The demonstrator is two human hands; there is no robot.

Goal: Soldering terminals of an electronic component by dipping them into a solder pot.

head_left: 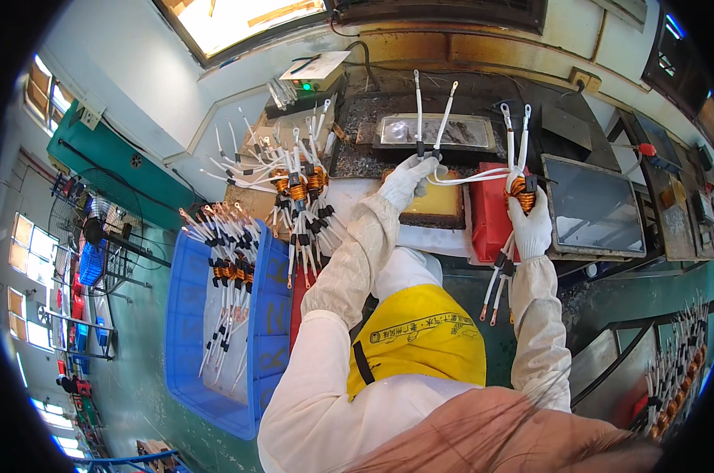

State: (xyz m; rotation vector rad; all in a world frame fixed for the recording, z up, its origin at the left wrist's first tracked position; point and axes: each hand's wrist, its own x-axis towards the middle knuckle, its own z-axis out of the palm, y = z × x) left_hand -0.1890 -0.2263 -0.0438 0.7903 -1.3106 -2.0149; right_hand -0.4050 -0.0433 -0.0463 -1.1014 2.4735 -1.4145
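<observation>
My right hand, in a white glove, is closed around a copper-wound coil above the red box. White-sleeved leads with ring lugs stick up from the coil, and others hang below my hand. My gloved left hand pinches two more white leads by their black bands, their lugs pointing up. These leads run across to the coil. Beyond my left hand is a pan with a silvery surface. Just below the leads lies a shallow tray of yellowish material.
Several similar coils are heaped on the bench at left. A blue crate beside me holds more. A dark-framed panel lies at right. Racked coils stand at lower right. A box with a green light sits behind.
</observation>
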